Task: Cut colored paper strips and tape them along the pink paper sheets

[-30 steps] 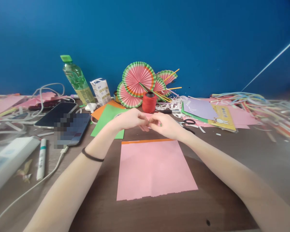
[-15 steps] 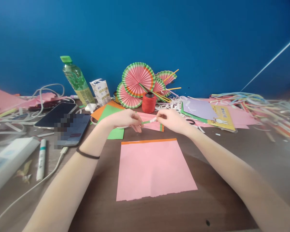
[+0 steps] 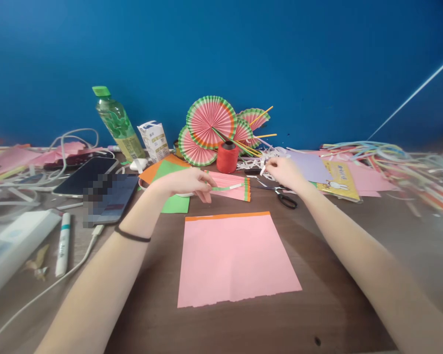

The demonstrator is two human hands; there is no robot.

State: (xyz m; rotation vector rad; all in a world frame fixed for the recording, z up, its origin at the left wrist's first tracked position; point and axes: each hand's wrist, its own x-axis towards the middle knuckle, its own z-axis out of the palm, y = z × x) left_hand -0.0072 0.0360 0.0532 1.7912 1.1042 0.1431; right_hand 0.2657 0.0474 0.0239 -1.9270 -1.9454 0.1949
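My left hand [image 3: 192, 184] is closed, pinching one end of a narrow green paper strip [image 3: 222, 189] whose far end is white. Behind that strip lies a pleated pink paper [image 3: 229, 179] with green and orange bands at its right edge. To the right, my right hand [image 3: 283, 172] pinches a small white strip [image 3: 263, 170] above paper scraps. Scissors [image 3: 288, 200] with black handles rest just below the right wrist. Flat on the table in front of both hands is a pink sheet [image 3: 239, 260] with an orange strip along its far edge and a ragged near edge.
Watermelon-like paper fans [image 3: 211, 120] stand against the blue wall behind a red thread spool [image 3: 227, 157]. A green-capped bottle [image 3: 114, 118], carton [image 3: 155, 140], phones [image 3: 84, 177], cable and marker [image 3: 62, 246] occupy the left. Coloured strips and a yellow packet [image 3: 337, 182] lie right.
My right hand has moved right, away from the green strip, with a white strip between its fingers. The scissors now show more fully. My left hand has stayed nearly still.
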